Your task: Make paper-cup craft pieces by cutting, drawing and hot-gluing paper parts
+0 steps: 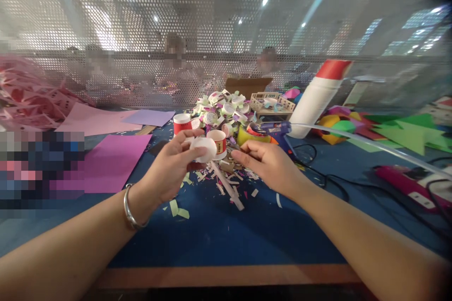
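Note:
My left hand [169,169] holds a small white paper cup [204,148] on its side, its bottom facing me, above the blue table [226,230]. A silver bangle [130,208] sits on that wrist. My right hand [269,162] hovers just right of the cup, fingers loosely curled toward the paper scraps [226,176], with nothing seen in it. Two more cups with red bands [181,123] [219,141] stand just behind the held cup. A blue glue gun [273,129] lies right behind my right hand.
A heap of decorated cups [224,108] lies at the back centre. A white bottle with a red cap [318,96] leans at the back right. Pink and purple paper sheets [113,160] lie on the left. Black cables [328,178], coloured paper shapes [406,131] and a small basket [271,103] fill the right.

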### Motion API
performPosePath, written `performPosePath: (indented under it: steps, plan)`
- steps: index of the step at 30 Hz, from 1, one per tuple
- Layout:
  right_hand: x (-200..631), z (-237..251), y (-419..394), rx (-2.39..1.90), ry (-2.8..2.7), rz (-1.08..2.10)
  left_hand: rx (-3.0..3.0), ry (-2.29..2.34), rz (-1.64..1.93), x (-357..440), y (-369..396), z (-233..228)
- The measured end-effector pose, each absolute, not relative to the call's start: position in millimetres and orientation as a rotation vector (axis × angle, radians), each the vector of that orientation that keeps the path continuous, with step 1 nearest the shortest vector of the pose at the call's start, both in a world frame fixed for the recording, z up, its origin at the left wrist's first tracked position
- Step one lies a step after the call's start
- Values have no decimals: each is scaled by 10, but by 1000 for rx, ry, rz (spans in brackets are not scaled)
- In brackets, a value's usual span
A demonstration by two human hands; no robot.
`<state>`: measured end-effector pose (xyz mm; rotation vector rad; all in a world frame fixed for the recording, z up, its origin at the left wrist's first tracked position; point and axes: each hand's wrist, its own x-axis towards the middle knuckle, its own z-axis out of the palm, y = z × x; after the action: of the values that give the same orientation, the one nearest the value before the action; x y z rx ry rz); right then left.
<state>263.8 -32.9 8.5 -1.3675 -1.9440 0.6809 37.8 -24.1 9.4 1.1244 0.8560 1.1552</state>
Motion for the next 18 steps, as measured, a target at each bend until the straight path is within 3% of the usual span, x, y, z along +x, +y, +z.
performPosePath:
  steps: [8, 15, 18]
  plan:
    - [2689, 89, -321, -1399, -1989, 617, 1214, 861, 1147, 363, -206, 70]
    - [2711, 94, -305, -1536, -2134, 475, 1164, 841, 1616, 291, -71, 172]
    - [2700, 103, -313, -1588, -2204, 427, 1137, 822, 1621, 292, -57, 182]
